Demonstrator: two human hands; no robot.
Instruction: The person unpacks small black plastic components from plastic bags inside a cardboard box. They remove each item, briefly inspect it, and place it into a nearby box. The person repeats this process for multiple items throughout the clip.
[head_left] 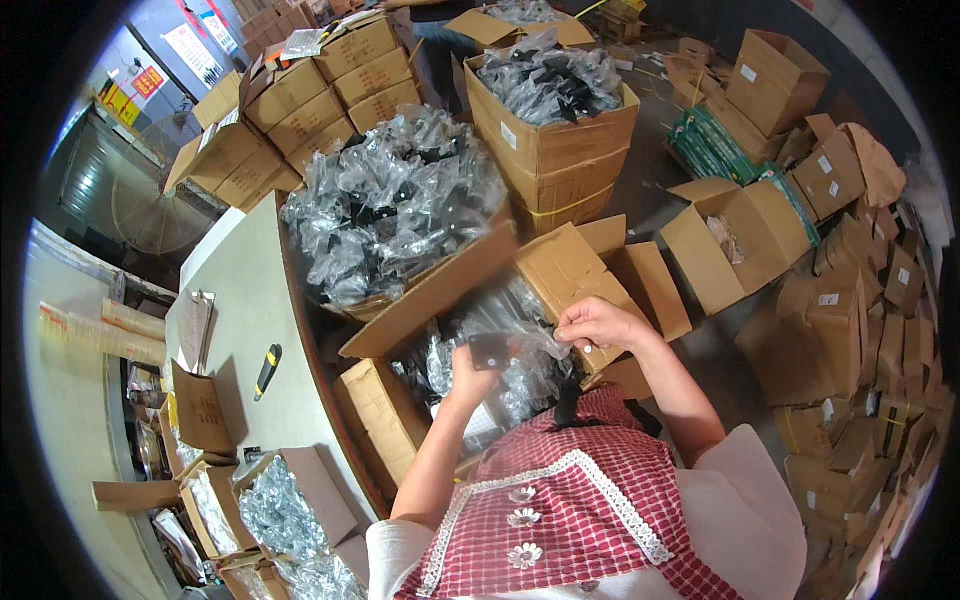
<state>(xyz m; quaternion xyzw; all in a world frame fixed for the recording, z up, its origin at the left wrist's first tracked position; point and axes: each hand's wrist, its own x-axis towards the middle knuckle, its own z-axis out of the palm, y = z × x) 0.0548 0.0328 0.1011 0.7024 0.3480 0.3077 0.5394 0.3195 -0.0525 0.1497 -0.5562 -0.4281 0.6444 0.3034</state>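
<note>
The left hand (472, 378) is raised over an open box (440, 290), reached in from 7 o'clock, its fingers curled closed on a dark plate (490, 352). The right hand (595, 325) is held at 2 o'clock from it, fingertips pinched on a clear bag (535, 343) stretched between the 2 hands; whether the plate is inside cannot be told. At 9 o'clock in the view, a knife (268, 372) is laid on the desk (235, 320). Bagged parts (400, 200) are heaped at 11 o'clock; flattened cartons (850, 330) are piled at 3 o'clock.
</note>
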